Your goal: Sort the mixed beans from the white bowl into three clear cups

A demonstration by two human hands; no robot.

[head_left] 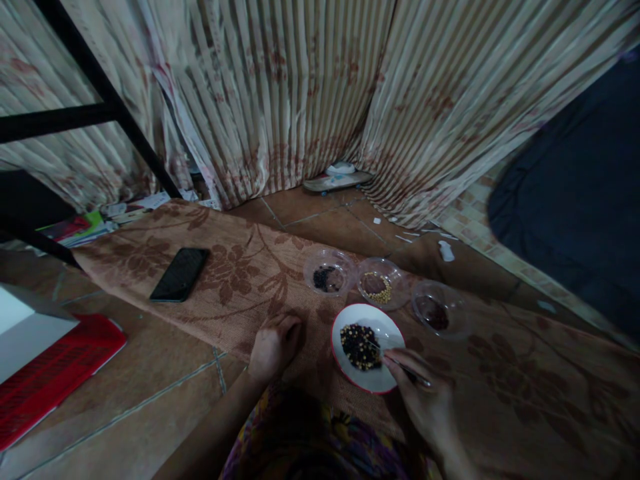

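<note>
A white bowl with a red rim stands in front of me, holding mixed dark beans and pale yellow ones. My right hand is at the bowl's right rim, pinching thin metal tweezers whose tips reach the beans. Resting on the cloth to the left of the bowl, my left hand is curled closed with nothing visible in it. Beyond the bowl sit three clear plastic cups: one with black beans, one with yellow beans, one with dark reddish beans.
A brown flowered cloth covers the narrow bench. A black phone lies on its left part. Striped curtains hang behind, with a skateboard on the tiled floor. A red basket is at lower left, a dark blue cloth surface at right.
</note>
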